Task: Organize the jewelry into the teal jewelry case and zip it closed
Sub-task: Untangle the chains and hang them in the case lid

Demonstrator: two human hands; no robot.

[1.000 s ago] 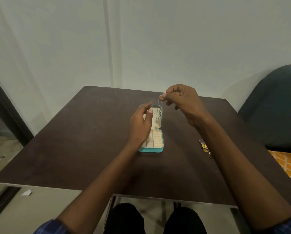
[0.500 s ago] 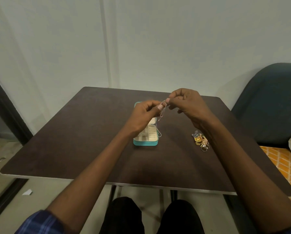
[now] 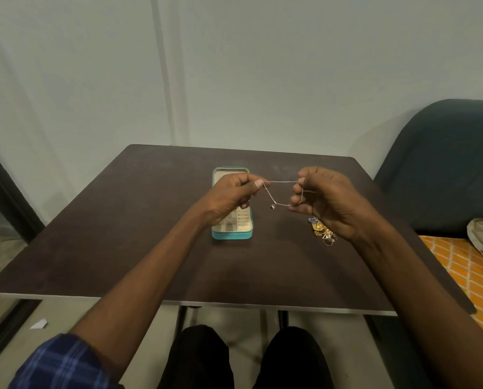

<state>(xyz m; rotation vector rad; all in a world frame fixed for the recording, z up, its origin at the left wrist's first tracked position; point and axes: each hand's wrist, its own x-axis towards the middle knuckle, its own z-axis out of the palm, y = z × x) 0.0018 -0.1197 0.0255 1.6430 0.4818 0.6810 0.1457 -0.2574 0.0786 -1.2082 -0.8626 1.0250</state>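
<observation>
Above the dark desk [image 3: 100,242], I hold a thin necklace [image 3: 274,196] between my left hand [image 3: 229,196] and right hand [image 3: 328,202], fingers of both pinched on the chain. Its top strand runs left-to-right; the pendant sags between. Beneath my left hand, nearer than my right, lies the open teal jewelry case [image 3: 231,234], long axis pointing away from me.

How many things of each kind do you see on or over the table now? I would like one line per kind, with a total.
Teal jewelry case, open: 1
Thin chain necklace with a small pendant, stretched between left hand and right hand: 1
Pile of loose jewelry (pieces too tangled to count): 1
Total: 3
</observation>
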